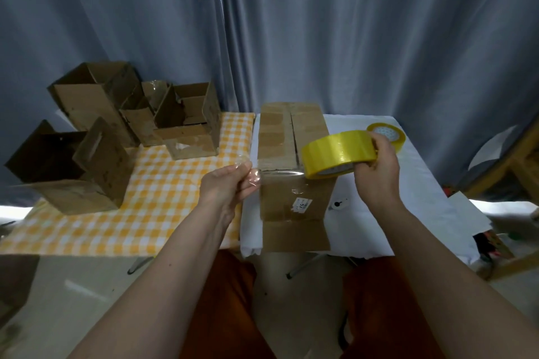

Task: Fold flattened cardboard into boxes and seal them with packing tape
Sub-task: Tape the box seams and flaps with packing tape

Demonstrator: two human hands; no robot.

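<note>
A folded brown cardboard box stands on the white-covered table, its closed top flaps meeting in a centre seam. My right hand grips a yellow roll of packing tape just above the box's right side. A clear strip of tape stretches left from the roll across the box front. My left hand pinches the crumpled free end of that strip, left of the box.
Several open, assembled cardboard boxes stand on the yellow checked tablecloth at the left. A second yellow tape roll lies on the white table behind my right hand. Blue curtains hang behind. A wooden frame stands at the right.
</note>
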